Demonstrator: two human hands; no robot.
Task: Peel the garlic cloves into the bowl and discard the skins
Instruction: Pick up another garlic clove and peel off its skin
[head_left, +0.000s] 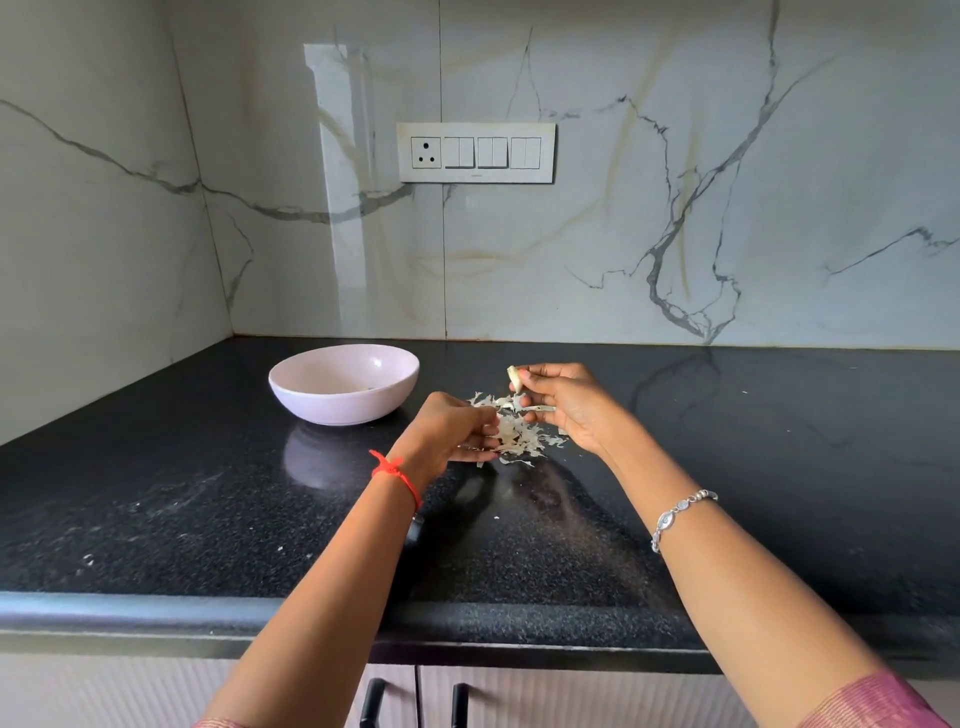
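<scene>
Right hand (563, 405) pinches garlic clove (513, 375); left hand (451, 430) curled round loose skins (525, 437) on counter (753, 467). Advise: confirm clove fully bare, then drop into bowl (332, 408), keeping skins out.

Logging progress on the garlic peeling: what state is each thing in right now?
Bowl: upright on the counter, almost empty.
Garlic clove: pinched in the right hand, off the counter.
Skins: loose pile on the counter between both hands.
Left hand: fingers curled at the skins; grip unclear.
Cabinet doors: shut.
</scene>
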